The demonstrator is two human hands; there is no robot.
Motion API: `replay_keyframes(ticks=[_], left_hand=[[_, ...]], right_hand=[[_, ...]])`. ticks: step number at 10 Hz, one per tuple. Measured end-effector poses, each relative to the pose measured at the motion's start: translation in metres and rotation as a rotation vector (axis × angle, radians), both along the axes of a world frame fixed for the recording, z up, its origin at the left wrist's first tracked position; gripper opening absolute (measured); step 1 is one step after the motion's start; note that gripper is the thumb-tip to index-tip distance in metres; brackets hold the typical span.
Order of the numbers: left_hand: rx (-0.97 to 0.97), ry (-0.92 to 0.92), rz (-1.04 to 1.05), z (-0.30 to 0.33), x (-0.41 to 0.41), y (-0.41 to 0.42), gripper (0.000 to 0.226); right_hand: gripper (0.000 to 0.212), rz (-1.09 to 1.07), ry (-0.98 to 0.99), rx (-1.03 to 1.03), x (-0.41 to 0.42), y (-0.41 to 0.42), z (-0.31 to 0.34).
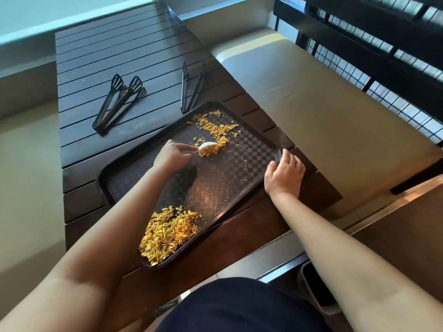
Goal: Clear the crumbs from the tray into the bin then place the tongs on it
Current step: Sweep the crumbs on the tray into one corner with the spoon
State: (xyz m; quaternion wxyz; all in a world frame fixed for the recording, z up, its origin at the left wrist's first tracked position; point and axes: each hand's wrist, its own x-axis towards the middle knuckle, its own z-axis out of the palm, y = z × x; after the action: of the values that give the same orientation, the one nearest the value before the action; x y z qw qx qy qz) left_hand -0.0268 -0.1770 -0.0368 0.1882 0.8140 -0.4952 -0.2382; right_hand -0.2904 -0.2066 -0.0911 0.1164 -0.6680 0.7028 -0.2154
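Note:
A dark checkered tray (242, 173) lies at an angle on the slatted wooden table. Yellow crumbs sit in a large heap (167, 233) at the tray's near corner and in a smaller scatter (215, 127) at its far end. My left hand (171, 155) grips a white spoon (208, 147) loaded with crumbs over the tray's middle. My right hand (284, 173) holds the tray's right rim. Two pairs of black tongs lie on the table beyond the tray, one on the left (117, 101), one near the tray's far edge (191, 86).
The slatted table (119, 51) extends away from me. A padded bench (323, 104) runs along its right side, backed by a black railing (383, 56). A dark bin (314, 288) is partly seen under my right forearm, on the floor by the table's near edge.

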Motion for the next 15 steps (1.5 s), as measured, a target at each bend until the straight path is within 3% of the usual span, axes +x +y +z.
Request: replay_keyframes(ticks=[1, 2, 3, 6, 7, 8, 9, 13, 14, 15], left_hand=[[-0.008, 0.024, -0.024, 0.003, 0.008, 0.007, 0.019], [-0.111, 0.169, 0.142, 0.002, 0.019, 0.003, 0.02], [-0.094, 0.165, 0.293, 0.0, 0.022, -0.003, 0.021], [0.068, 0.2, -0.02, 0.002, 0.005, 0.027, 0.026], [0.028, 0.254, -0.018, 0.006, 0.011, 0.031, 0.03], [-0.078, 0.288, 0.167, 0.006, 0.016, 0.024, 0.03], [-0.058, 0.186, 0.307, 0.004, 0.015, 0.019, 0.032], [0.06, 0.32, 0.064, 0.011, 0.006, 0.056, 0.03], [-0.042, 0.308, 0.18, 0.012, 0.0, 0.035, 0.028], [-0.023, 0.286, 0.198, 0.01, -0.01, 0.022, 0.029]], right_hand=[[0.05, 0.002, 0.001, 0.002, 0.0, 0.0, 0.0], [0.05, 0.001, 0.0, 0.002, -0.001, 0.0, 0.0], [0.05, 0.001, -0.007, -0.005, 0.0, 0.001, 0.001], [0.05, -0.002, -0.01, -0.01, 0.0, 0.0, 0.0], [0.049, -0.004, -0.017, -0.013, 0.0, 0.0, 0.0], [0.049, -0.003, -0.02, -0.011, -0.001, 0.001, 0.0], [0.048, -0.001, -0.025, -0.014, 0.0, 0.001, 0.001], [0.048, -0.007, -0.02, -0.03, 0.0, -0.001, -0.002], [0.048, -0.007, -0.028, -0.034, 0.0, -0.001, -0.002], [0.048, -0.008, -0.031, -0.041, 0.0, 0.0, -0.002]])
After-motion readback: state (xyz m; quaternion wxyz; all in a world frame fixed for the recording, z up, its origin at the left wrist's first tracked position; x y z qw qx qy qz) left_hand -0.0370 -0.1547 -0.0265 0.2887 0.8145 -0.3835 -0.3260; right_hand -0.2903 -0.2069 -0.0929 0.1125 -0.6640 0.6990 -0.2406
